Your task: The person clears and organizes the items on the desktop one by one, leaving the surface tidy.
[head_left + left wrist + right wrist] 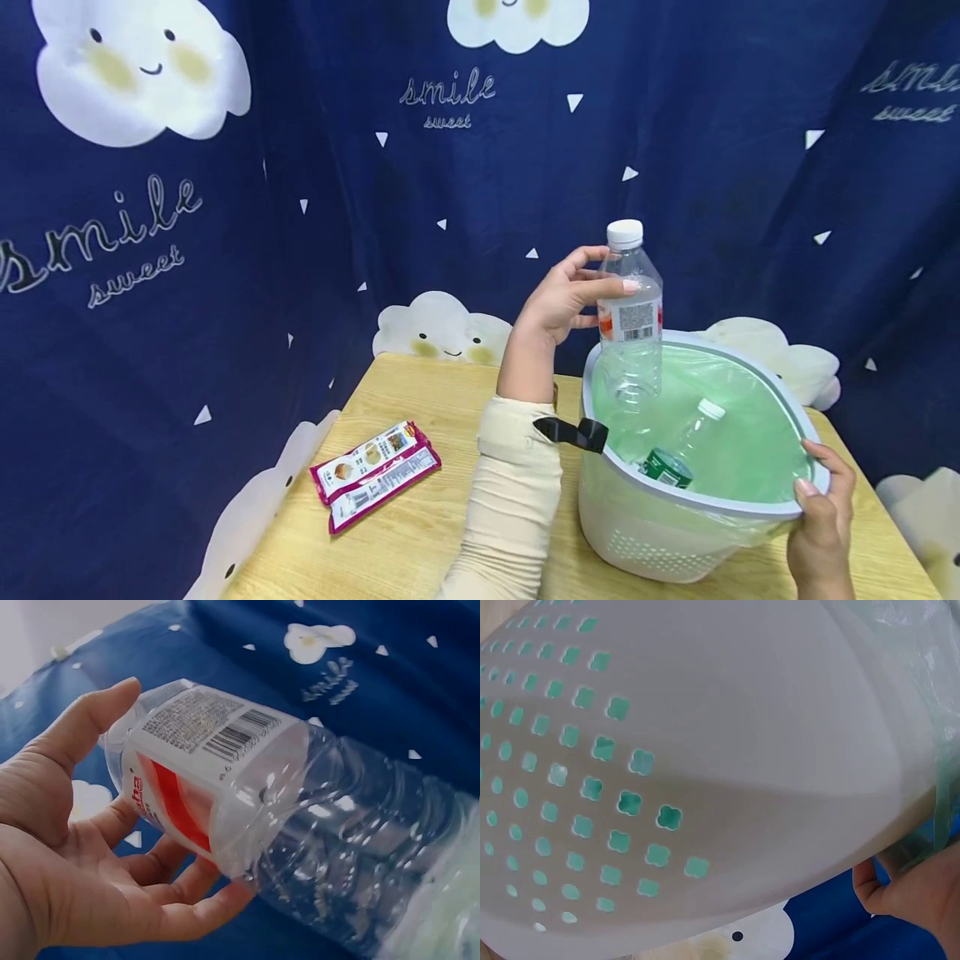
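A clear plastic bottle with a white cap stands upright in my left hand, its base inside the mouth of the bin. Thumb and fingers go round its labelled upper part, and the left wrist view shows the barcode on the label. My right hand grips the rim at the right corner of the white bin, thumb on top. Within the bin, a pale green bag lines the walls, and a second bottle with a green label leans there. Perforated bin wall fills the right wrist view.
On the left of the wooden table lies a pink and white snack packet. A dark blue curtain with cloud prints hangs behind and at both sides. A black strap sticks out from the left sleeve beside the bin rim.
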Demonstrator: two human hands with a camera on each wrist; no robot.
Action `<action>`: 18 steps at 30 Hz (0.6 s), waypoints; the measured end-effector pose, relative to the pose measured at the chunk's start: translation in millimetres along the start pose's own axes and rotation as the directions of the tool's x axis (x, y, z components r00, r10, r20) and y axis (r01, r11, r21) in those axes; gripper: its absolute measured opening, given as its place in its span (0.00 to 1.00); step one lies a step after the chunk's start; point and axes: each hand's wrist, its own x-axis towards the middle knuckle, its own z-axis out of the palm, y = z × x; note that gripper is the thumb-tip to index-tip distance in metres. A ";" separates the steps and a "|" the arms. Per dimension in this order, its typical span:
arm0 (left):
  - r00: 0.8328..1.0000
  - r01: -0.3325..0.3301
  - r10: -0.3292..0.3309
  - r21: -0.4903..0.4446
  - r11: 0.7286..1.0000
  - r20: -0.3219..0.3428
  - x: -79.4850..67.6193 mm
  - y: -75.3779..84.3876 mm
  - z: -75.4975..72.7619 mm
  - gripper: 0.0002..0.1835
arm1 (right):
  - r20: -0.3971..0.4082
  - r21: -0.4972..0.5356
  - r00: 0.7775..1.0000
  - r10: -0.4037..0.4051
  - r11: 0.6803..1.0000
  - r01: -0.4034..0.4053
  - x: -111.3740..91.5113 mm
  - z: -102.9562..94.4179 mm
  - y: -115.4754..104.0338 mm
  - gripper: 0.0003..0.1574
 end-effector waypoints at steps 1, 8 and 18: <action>1.000 0.016 -0.017 0.003 1.000 0.010 1.8 -2.4 2.0 0.25 | 0.001 -0.005 1.000 0.001 1.000 -0.001 0.0 -0.3 -0.1 0.29; 0.987 0.122 -0.128 0.075 0.990 0.092 13.5 -18.6 12.1 0.23 | -0.007 -0.016 1.000 0.002 1.000 -0.002 0.3 2.3 0.4 0.29; 0.955 0.261 -0.266 0.059 0.964 0.128 26.0 -35.7 18.2 0.18 | -0.013 -0.009 1.000 -0.023 1.000 0.023 -0.5 7.9 -3.8 0.28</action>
